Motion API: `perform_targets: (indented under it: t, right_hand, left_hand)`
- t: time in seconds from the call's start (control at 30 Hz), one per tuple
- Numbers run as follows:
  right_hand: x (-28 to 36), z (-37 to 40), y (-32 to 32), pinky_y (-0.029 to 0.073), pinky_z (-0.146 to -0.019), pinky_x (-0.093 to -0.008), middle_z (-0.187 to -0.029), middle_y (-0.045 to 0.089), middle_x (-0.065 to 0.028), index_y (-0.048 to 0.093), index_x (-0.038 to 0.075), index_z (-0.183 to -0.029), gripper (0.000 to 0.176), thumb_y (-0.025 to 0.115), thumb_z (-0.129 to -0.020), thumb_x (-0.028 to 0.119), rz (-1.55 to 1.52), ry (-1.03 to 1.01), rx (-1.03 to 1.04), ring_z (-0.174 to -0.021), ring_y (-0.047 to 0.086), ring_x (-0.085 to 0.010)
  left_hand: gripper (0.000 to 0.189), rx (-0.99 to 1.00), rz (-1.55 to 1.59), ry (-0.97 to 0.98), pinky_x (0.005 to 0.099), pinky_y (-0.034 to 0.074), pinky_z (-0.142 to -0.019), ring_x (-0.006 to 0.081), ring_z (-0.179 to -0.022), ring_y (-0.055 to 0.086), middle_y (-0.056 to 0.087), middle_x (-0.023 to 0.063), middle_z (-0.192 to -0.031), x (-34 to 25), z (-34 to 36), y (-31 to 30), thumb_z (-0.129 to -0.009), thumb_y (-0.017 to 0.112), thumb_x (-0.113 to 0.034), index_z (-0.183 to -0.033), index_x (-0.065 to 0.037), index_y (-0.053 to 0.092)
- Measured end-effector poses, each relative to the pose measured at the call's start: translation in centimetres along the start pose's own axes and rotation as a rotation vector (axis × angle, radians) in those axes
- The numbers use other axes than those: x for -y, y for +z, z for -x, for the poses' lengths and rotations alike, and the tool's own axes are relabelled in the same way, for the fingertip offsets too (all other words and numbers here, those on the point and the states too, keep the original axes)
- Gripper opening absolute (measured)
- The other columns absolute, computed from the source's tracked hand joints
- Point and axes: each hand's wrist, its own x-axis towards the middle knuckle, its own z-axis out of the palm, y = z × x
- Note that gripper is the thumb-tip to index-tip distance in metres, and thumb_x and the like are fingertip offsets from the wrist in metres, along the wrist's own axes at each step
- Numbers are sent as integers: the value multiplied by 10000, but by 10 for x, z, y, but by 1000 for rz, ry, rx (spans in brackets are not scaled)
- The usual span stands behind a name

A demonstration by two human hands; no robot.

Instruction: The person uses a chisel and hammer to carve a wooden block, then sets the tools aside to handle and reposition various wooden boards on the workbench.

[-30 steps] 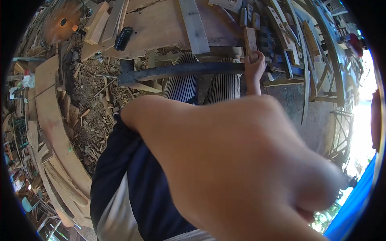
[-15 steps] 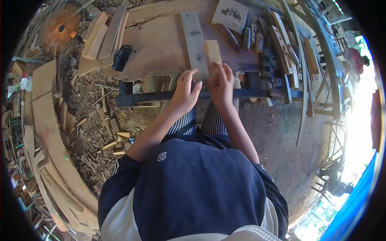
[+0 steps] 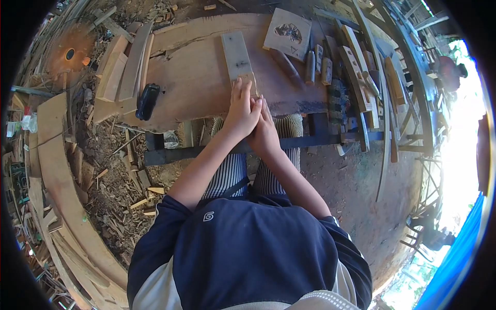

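A long grey board [image 3: 236,51] lies on the wooden bench top [image 3: 194,67], pointing away from me. On its near end rests a light wooden block [image 3: 243,78], mostly covered by my hands. My left hand [image 3: 243,111] presses on the block from the left, fingers pointing forward. Against it, my right hand [image 3: 265,132] holds the block's right side near the front edge of the bench. The two hands touch, and the undersides of the fingers are hidden.
A black case [image 3: 148,102] sits at the bench's left edge, near stacked planks [image 3: 111,75]. A carved wooden panel [image 3: 288,33], wooden-handled tools [image 3: 310,67] and long timber strips lie at the right. Wood scraps [image 3: 119,191] cover the ground at left.
The light block has come down onto the grey board's near end. Both hands have closed in together over it. The view has shifted slightly.
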Motion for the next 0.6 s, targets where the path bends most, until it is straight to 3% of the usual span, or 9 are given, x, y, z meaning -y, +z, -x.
perform_targets:
  t: [0.13,0.2,0.27,0.37,0.43,0.5,0.6]
  right_hand:
    - [-22,-42,15,265,-1149,-503,-1428,371,-325,423,-52,-1370,590,553,-808,70,31,-30,51,-1375,291,-488]
    - [-43,-78,33,270,-1136,-521,-1415,357,-347,388,-44,-1383,600,564,-842,146,-56,20,51,-1348,303,-515]
    - [-58,-124,49,290,-1121,-523,-1405,352,-355,356,-54,-1390,626,568,-841,159,-23,-76,-14,-1317,336,-520]
    - [-73,-176,66,322,-1105,-513,-1417,330,-358,327,-80,-1388,664,582,-826,163,18,12,44,-1310,343,-516]
    - [-73,-180,66,322,-1107,-511,-1429,317,-352,330,-76,-1389,666,587,-823,166,32,-34,-2,-1313,335,-521]
    - [-69,-172,62,322,-1109,-509,-1441,304,-347,333,-71,-1390,669,591,-821,168,45,-83,-49,-1317,328,-527]
    - [-48,-118,45,316,-1117,-502,-1466,271,-338,342,-61,-1396,664,595,-828,172,9,-49,-10,-1323,313,-541]
  left_hand:
    - [652,70,-170,-88,511,185,-1170,484,-1435,112,135,329,-1533,11,-50,-3,-912,540,-251,-1418,73,288]
    - [720,100,-237,-148,491,168,-1181,461,-1447,101,122,291,-1555,32,-106,-1,-879,557,-291,-1459,21,266]
    - [751,124,-284,-198,470,173,-1185,433,-1458,102,131,255,-1568,51,-169,-1,-850,585,-295,-1474,-19,271]
    - [765,118,-315,-209,456,198,-1179,410,-1456,132,157,232,-1569,74,-228,0,-822,610,-286,-1471,-36,291]
    - [771,110,-318,-204,451,220,-1173,403,-1449,163,180,226,-1564,76,-233,0,-808,621,-278,-1466,-34,300]
    - [712,-6,-301,-170,439,273,-1151,399,-1400,271,304,262,-1482,77,-222,2,-797,654,-225,-1411,6,378]
    - [667,-44,-270,-157,440,309,-1123,407,-1362,317,363,258,-1421,49,-165,-1,-794,652,-167,-1383,19,399]
